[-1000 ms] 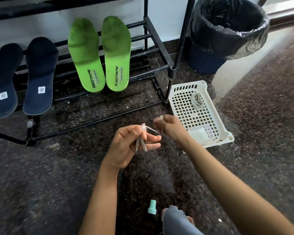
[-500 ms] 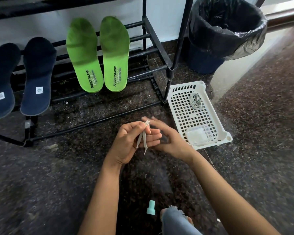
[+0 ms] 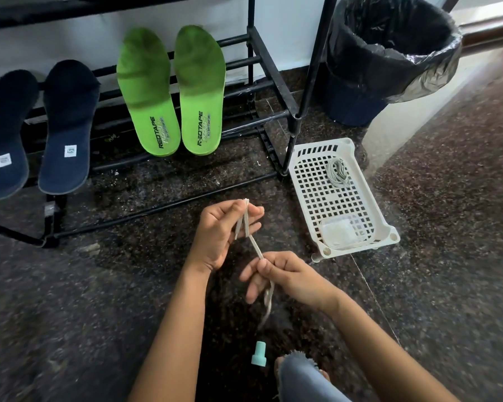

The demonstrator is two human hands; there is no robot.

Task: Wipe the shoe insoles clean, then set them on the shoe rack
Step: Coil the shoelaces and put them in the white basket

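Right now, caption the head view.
Left hand and right hand pinch a pale lace; green insoles and navy insoles lean on the rack.

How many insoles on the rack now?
4, all leaning on the shoe rack: outer navy insole, cut by the frame's left edge; inner navy insole beside it; left green insole and right green insole further right. Others may be out of frame.

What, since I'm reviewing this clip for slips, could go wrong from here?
The lace pinched between the left hand and right hand dangles its loose end toward the floor and may pick up dirt. The teal cap lies beside the knee; a shift could knock it away. The green insoles only lean on the rack and might slide.
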